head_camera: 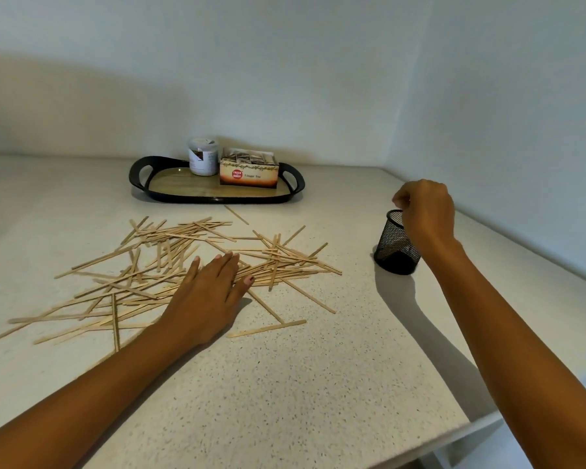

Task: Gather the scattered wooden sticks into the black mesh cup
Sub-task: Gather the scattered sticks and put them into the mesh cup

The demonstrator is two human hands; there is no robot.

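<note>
Many thin wooden sticks (156,262) lie scattered in a loose pile across the left and middle of the speckled counter (285,384). My left hand (210,292) rests flat on the pile, fingers spread and palm down, holding nothing. The black mesh cup (394,247) stands upright at the right. Over its rim hovers my right hand (427,211), fingers bunched downward; I cannot see a stick in them. The cup's inside is dark and partly hidden by the hand.
A black tray (217,194) with a wood-look base sits at the back, carrying a white jar (203,160) and a ginger tea box (249,170). Walls close in behind and to the right. The counter's front edge runs along the lower right.
</note>
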